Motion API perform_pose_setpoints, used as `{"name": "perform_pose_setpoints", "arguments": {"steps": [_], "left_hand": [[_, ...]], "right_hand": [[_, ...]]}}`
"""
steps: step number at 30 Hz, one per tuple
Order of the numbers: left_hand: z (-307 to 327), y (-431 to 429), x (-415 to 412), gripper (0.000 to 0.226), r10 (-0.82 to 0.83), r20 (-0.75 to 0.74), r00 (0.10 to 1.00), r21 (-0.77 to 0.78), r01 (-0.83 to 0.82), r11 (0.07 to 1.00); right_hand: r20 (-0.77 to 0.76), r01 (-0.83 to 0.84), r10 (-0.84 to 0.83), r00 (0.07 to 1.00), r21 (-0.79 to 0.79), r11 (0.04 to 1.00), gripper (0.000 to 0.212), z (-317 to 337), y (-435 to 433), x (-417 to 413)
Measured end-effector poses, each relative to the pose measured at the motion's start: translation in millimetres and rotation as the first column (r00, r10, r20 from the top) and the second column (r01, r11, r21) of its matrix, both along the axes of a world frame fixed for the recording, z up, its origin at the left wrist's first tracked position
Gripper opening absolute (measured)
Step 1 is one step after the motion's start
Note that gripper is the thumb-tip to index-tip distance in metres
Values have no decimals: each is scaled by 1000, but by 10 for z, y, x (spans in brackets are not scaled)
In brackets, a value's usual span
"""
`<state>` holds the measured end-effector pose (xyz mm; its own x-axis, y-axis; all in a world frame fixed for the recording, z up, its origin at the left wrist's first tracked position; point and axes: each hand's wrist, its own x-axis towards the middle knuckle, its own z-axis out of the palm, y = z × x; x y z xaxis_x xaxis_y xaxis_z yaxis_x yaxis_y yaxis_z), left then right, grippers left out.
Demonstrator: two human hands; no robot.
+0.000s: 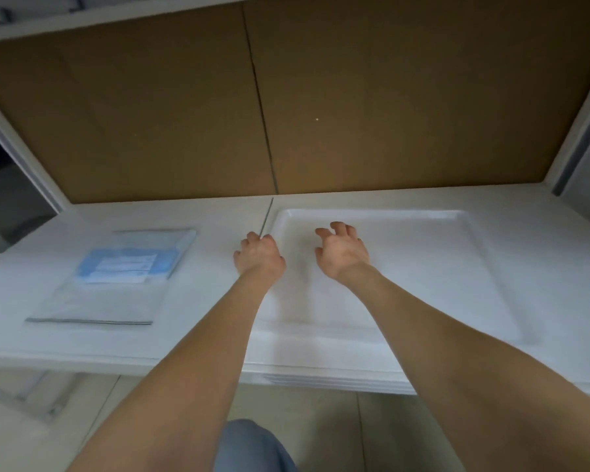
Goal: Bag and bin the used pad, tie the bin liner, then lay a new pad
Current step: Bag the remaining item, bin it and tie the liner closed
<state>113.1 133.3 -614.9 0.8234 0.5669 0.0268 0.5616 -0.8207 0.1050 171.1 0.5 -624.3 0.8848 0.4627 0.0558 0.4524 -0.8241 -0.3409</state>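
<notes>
A white pad lies in a shallow white tray on the right half of a white counter. My left hand is at the tray's far left rim with its fingers curled under. The fingertips are hidden, so I cannot tell whether they hold the pad's edge. My right hand hovers just above the pad's far left part, fingers spread and bent, holding nothing. A packaged new pad, blue and white in a clear wrapper, lies flat on the counter's left half.
A brown board forms the back wall behind the counter. White side panels close in on both sides, and a shelf runs overhead. Several stacked white edges show under the tray at the counter's front. Tiled floor lies below.
</notes>
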Motion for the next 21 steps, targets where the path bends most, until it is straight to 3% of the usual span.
{"name": "perform_pose_setpoints", "arguments": {"steps": [11,18,21], "left_hand": [[-97,1066,-450,43,265,-115,957,13,-265,964],[-234,1448,-498,47,450,-217,867,-35,-467,883],[-301,1537,-493,41,428,-150,891,-60,-440,896]], "right_hand": [[-78,-196,194,978,-18,980,52,-78,1142,-294],[-93,-185,184,979,-9,983,49,-177,1341,-251],[-88,-171,170,982,-4,985,49,-200,1331,-193]]}}
